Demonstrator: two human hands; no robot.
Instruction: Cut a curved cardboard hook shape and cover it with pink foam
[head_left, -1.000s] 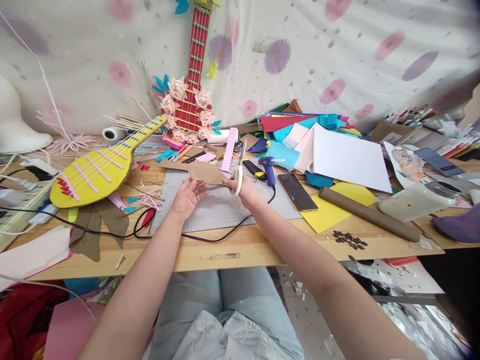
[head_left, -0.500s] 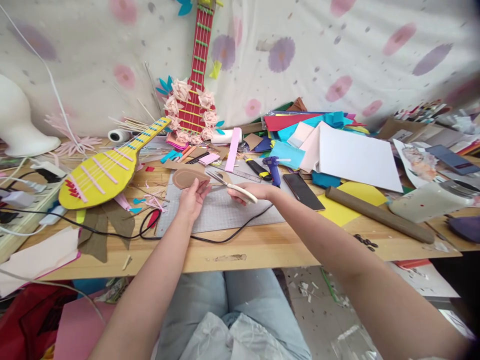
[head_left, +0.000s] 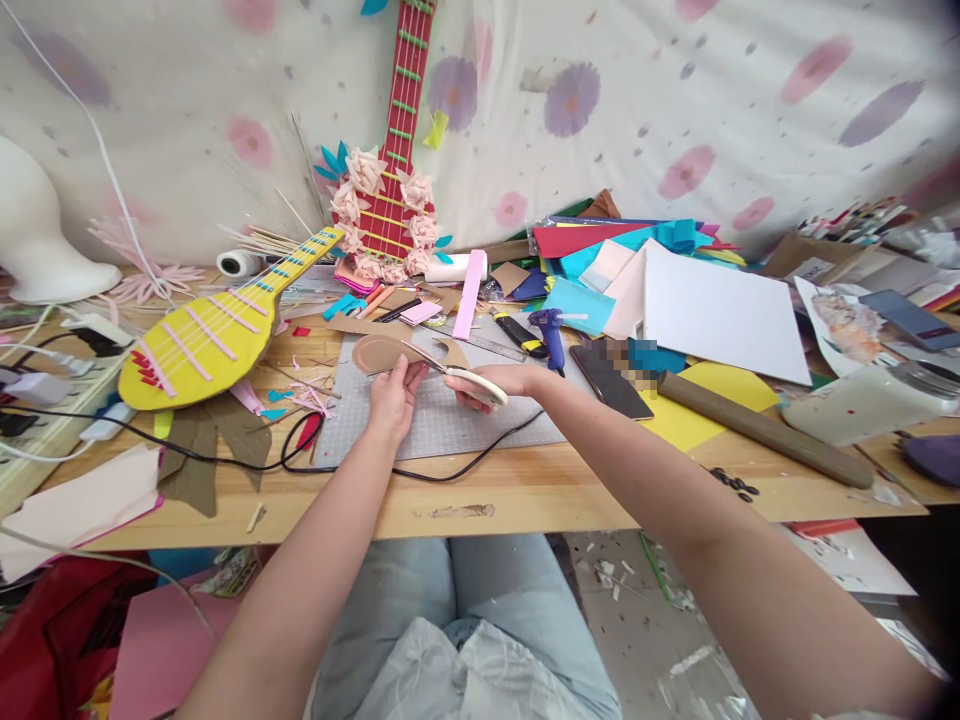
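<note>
Holding a brown card piece (head_left: 382, 352) in the left hand (head_left: 395, 392), fingers curled shut on its near edge, just above the grey mat (head_left: 442, 415). Gripping cream-handled scissors (head_left: 465, 378) in the right hand (head_left: 510, 383), closed round the handles, blades parted a little and pointing toward ten o'clock at the card's right edge; contact of blade with card too fine to tell. Lying at nine o'clock from the hands, a yellow guitar (head_left: 202, 345); at twelve, a red guitar (head_left: 390, 200) ringed with pink paper flowers, propped against the flowered cloth. Resting at two o'clock, a blue glue gun (head_left: 551, 330), a phone (head_left: 604, 375), a white sheet (head_left: 720, 315) and a brown tube (head_left: 757, 428) across yellow paper. Trailing along the mat's near edge at six o'clock, a black cable (head_left: 420, 470). Risks, as a judgement only: left fingertips close to the blades, so a nick if the card slides or the cut runs too fast; a ragged or wandering cut along the curve if the card flexes with so little support; the cable snagging a forearm and dragging the glue gun; scraps and small things nudged off the crowded edge by an elbow.
</note>
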